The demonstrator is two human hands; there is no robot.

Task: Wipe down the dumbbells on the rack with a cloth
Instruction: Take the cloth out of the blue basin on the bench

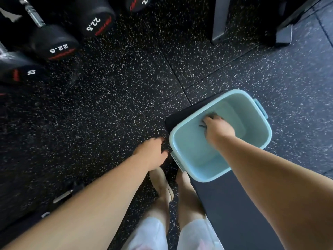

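A pale blue bucket (259, 141) stands on a dark bench pad at the lower right. My right hand (219, 129) reaches down inside it and grips a dark cloth (212, 117), of which only a small part shows past my fingers. My left hand (151, 152) hangs over the floor just left of the bucket's rim, fingers loosely curled and holding nothing. Black dumbbells sit on the rack at the upper left, among them two marked 22.5 (55, 46) (95, 20).
The black bench pad (232, 210) runs from the bucket toward the lower right. A grey metal post (219, 18) stands at the top right. My bare legs and feet (162, 183) are below the bucket. Speckled black rubber floor (117, 91) fills the middle.
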